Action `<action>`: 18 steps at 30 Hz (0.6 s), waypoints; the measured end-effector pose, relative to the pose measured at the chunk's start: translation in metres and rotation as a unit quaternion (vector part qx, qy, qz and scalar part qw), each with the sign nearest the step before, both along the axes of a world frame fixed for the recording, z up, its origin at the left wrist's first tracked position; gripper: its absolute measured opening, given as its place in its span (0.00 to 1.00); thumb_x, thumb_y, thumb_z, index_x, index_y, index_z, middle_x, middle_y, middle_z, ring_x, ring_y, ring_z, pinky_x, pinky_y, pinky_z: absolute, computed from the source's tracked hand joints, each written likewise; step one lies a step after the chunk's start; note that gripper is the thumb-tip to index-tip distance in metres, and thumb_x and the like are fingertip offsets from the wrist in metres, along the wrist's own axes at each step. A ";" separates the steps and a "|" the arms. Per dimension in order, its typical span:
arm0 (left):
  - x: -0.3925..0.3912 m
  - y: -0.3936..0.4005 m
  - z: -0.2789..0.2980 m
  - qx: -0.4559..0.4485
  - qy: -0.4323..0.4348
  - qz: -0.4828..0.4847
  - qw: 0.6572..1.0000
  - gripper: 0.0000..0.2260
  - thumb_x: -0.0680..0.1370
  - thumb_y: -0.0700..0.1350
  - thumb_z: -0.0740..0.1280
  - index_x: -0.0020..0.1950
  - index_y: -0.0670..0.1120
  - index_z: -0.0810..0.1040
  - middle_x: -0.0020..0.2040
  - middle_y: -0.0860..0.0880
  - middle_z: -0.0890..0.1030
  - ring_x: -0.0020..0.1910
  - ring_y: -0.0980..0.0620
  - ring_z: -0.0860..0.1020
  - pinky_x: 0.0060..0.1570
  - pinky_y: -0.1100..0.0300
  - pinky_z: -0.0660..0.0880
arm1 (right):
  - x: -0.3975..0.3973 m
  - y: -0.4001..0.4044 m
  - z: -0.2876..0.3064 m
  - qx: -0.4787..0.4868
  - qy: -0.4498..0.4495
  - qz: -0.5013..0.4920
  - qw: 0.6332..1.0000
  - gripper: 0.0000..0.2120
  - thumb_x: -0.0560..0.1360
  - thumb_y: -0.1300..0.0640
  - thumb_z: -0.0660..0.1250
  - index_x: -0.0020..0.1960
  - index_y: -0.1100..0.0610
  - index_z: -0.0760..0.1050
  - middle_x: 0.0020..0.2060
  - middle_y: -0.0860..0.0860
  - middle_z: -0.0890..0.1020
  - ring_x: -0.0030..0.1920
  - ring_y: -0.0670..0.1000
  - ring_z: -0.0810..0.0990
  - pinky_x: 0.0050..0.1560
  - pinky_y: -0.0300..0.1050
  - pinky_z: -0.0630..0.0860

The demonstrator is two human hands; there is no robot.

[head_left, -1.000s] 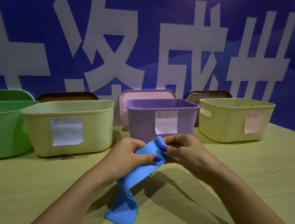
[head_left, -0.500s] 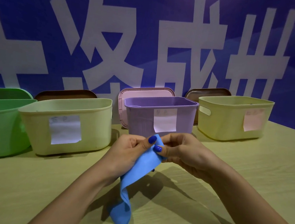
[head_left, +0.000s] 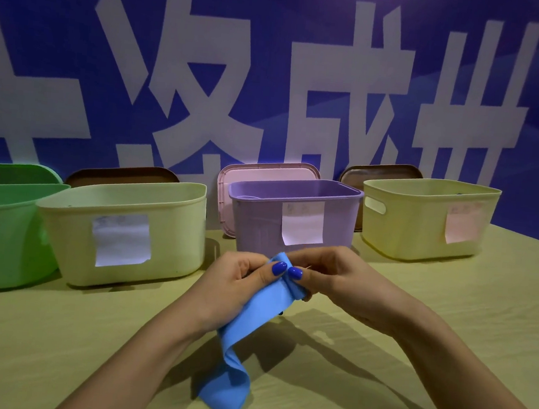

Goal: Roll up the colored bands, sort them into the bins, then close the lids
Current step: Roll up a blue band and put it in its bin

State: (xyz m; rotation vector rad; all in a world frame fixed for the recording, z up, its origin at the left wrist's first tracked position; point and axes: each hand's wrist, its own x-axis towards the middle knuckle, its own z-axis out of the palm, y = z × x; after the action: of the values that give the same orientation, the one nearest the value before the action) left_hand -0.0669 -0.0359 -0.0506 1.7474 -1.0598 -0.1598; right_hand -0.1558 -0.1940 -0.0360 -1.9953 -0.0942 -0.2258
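Blue band (head_left: 241, 329): held up at centre frame, just in front of the purple bin; its top end is caught between both hands and starting to curl over at the right, while the rest hangs down twisted, with the lower end lying on the table near the bottom centre.
Left hand (head_left: 235, 286): fingers curled round the band's top edge, thumb pressed on the front of it, blue-painted nail showing.
Right hand (head_left: 333, 281): pinching the same end from the right, thumb nail just beside the left thumb nail, fingers bent in behind the folded bit.
Purple bin (head_left: 293, 216): centre of the row, open, white paper label on its front; something pale shows inside at its left corner, I cannot tell what.
Pink lid (head_left: 264, 174): stood on edge behind the purple bin, leaning on the wall.
Left cream bin (head_left: 122, 230): left of centre, open, white label on front.
Right cream bin (head_left: 423, 217): upper right, open, handle slot on its side, pinkish label.
Green bin (head_left: 2, 230): far left edge, partly cut off.
Brown lids (head_left: 121, 175): one propped behind each cream bin.
Table (head_left: 447, 317): pale wood grain, carrying all the bins.
Wall (head_left: 274, 58): blue with large white characters.
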 end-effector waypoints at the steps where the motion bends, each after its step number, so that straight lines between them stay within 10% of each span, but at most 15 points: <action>1: 0.000 0.000 -0.001 0.004 0.006 -0.001 1.000 0.29 0.70 0.58 0.63 0.47 0.30 0.77 0.40 0.29 0.76 0.34 0.49 0.71 0.35 0.56 0.66 | -0.001 0.001 0.001 -0.022 -0.001 -0.005 1.000 0.10 0.78 0.59 0.62 0.55 0.50 0.78 0.51 0.51 0.83 0.52 0.53 0.80 0.50 0.43 0.77; 18: -0.001 0.000 0.000 0.124 0.047 -0.006 0.991 0.14 0.73 0.50 0.71 0.43 0.38 0.78 0.42 0.38 0.83 0.36 0.49 0.79 0.40 0.54 0.73 | 0.002 -0.010 0.005 0.025 0.027 -0.123 0.992 0.06 0.75 0.67 0.66 0.45 0.58 0.78 0.45 0.57 0.82 0.46 0.52 0.81 0.38 0.38 0.77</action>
State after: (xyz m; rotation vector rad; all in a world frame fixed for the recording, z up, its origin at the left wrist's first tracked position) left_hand -0.0676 -0.0362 -0.0507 1.9349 -1.0147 -0.3920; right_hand -0.1534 -0.2041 -0.0312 -1.9594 0.1921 -0.3294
